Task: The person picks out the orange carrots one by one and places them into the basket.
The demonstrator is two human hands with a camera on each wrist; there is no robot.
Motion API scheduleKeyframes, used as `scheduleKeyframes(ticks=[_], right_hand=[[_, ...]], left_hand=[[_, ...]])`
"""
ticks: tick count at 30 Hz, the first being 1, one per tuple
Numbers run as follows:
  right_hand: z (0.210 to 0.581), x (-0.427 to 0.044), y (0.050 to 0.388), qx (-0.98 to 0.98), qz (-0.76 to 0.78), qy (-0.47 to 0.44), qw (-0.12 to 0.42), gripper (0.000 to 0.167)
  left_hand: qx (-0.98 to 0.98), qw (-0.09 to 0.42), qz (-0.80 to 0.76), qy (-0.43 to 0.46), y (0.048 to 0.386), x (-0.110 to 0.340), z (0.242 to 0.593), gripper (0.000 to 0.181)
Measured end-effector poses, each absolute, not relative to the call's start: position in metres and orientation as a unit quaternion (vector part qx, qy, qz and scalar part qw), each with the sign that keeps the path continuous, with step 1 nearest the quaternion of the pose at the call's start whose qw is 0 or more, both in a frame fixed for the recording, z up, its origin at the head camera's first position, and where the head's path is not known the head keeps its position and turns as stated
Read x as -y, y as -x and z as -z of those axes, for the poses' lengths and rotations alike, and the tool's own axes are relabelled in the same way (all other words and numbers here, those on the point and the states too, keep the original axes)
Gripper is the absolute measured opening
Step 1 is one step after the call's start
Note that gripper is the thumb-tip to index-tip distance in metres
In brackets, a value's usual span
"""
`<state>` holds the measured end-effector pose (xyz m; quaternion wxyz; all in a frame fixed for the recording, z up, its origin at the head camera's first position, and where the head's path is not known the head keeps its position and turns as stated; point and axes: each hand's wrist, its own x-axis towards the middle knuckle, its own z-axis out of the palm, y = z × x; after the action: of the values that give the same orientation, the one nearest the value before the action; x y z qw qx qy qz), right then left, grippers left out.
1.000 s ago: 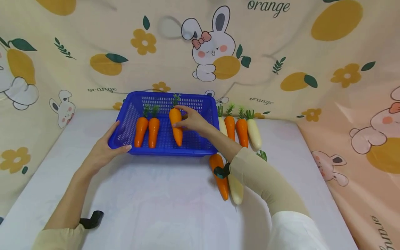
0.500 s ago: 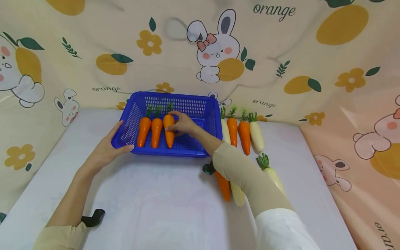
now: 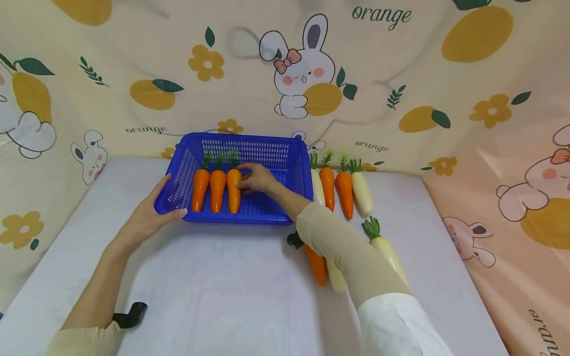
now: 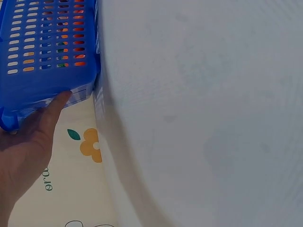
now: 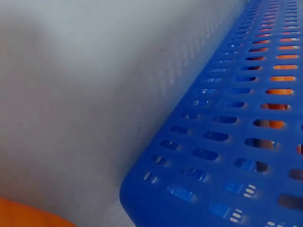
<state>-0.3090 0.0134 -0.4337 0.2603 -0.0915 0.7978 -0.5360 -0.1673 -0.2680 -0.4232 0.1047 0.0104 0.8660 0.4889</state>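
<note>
Orange carrot [image 3: 233, 199], rightmost of three in the blue basket [image 3: 258, 217], lies front to back just left of the right hand [image 3: 260, 179], which pinches its thicker end; the left hand [image 3: 147, 212], farther off, grips the basket's front-left corner.

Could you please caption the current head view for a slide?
The left hand rests on a corner of a blue basket; the right hand touches the rightmost carrot of three inside.

I get an even, bright head view, with soft shadow under the blue basket [image 3: 240, 217] and small glints on the carrots [image 3: 217, 192]; my right wrist view looks dimmer and softer.
</note>
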Motion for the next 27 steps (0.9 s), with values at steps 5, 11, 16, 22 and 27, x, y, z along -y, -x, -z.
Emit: scheduleKeyframes(ticks=[5, 11, 16, 22, 27], right_hand=[[0.429, -0.022, 0.308, -0.802, 0.532, 0.105, 0.252, 0.061], [0.418, -0.045, 0.310, -0.796, 0.546, 0.135, 0.222, 0.055], [0.404, -0.073, 0.309, -0.785, 0.570, 0.160, 0.182, 0.053], [0.388, -0.110, 0.302, -0.774, 0.591, 0.182, 0.135, 0.048], [0.378, -0.136, 0.293, -0.762, 0.611, 0.183, 0.113, 0.047]], left_hand=[[-0.865, 0.106, -0.491, -0.010, 0.167, 0.267, 0.426, 0.102], [-0.870, 0.105, -0.481, -0.012, 0.168, 0.270, 0.427, 0.102], [-0.867, 0.105, -0.487, -0.017, 0.169, 0.270, 0.424, 0.102], [-0.863, 0.109, -0.494, -0.011, 0.167, 0.269, 0.424, 0.103], [-0.862, 0.109, -0.494, -0.009, 0.167, 0.267, 0.424, 0.104]])
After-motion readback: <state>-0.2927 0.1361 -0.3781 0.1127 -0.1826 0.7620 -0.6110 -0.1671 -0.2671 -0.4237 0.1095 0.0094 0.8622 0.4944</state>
